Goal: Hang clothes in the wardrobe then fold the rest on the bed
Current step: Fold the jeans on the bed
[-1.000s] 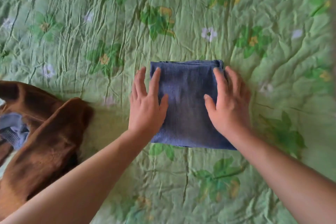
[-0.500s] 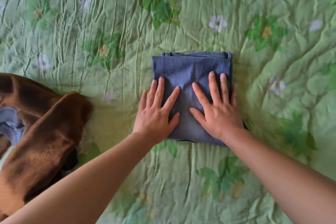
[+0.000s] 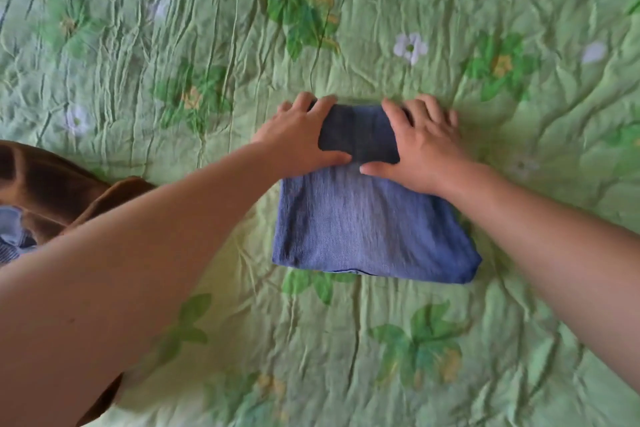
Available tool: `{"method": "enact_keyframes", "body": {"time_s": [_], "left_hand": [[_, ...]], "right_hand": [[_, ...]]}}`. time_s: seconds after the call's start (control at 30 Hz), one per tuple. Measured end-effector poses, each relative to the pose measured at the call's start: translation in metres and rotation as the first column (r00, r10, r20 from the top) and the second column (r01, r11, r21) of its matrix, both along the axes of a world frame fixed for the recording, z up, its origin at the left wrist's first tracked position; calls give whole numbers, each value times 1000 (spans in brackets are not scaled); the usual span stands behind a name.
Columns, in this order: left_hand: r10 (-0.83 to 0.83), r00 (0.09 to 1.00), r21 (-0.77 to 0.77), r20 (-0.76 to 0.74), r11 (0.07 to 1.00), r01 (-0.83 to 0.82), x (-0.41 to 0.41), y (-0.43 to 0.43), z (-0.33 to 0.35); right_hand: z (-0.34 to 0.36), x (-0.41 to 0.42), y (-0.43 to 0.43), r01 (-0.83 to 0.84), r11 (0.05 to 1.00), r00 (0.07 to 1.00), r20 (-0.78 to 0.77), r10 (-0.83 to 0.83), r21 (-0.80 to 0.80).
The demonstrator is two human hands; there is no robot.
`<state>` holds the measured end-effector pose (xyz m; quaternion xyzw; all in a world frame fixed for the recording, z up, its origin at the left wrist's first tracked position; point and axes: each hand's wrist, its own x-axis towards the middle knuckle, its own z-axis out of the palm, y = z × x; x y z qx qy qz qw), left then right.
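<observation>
A folded blue denim garment lies flat on the green flowered bedspread in the middle of the view. Both hands are on its far end. My left hand holds the far left corner, fingers curled over the edge and thumb lying across the top. My right hand holds the far right corner the same way, its thumb pointing toward the left thumb. The two thumbs almost meet on the cloth. The fingertips are hidden behind the far edge.
A crumpled brown garment lies at the left edge of the bed, with a bit of light blue striped cloth showing in it. The wrinkled bedspread stretches all around the denim.
Both hands slid from the middle of the denim up to its far edge, and the fingers curled over that edge. The view has shifted closer.
</observation>
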<state>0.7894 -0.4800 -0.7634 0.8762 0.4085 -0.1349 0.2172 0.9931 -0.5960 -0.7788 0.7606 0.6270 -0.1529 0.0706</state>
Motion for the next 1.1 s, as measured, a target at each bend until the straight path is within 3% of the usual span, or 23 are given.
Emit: {"method": "enact_keyframes", "body": {"time_s": [0.1, 0.23, 0.43, 0.57, 0.67, 0.77, 0.87, 0.93, 1.03, 1.1], "left_hand": [[-36, 999, -87, -41, 996, 32, 6, 10, 22], [26, 1000, -288, 4, 957, -24, 5, 10, 45], [61, 995, -350, 78, 936, -30, -7, -19, 66], [46, 987, -212, 152, 977, -13, -17, -23, 106], [3, 964, 6, 267, 1000, -5, -15, -13, 152], [-87, 931, 227, 353, 974, 5, -16, -13, 185], [-235, 920, 422, 315, 903, 86, -31, -48, 174], [-252, 941, 380, 224, 912, 153, -50, -84, 143], [-260, 963, 115, -75, 957, 267, -80, -131, 89], [-225, 971, 75, -84, 970, 231, -90, -142, 64]], "right_hand": [[22, 3, 8, -105, 993, 990, 88, 109, -52], [51, 11, 11, -135, 979, 989, 35, 142, -151], [79, 4, -19, -142, 969, 989, -61, 132, -201], [125, 5, -25, -116, 988, 992, -54, 111, -102], [179, 10, -18, -140, 983, 990, 26, 138, 115], [216, 13, -23, -175, 911, 984, 93, 151, 373], [206, -3, -54, -193, 873, 977, 167, 131, 447], [169, -26, -89, -190, 911, 972, 199, 123, 367], [106, -61, -140, -132, 990, 984, 119, 136, -46], [76, -69, -155, -99, 989, 994, 40, 104, -108]]}}
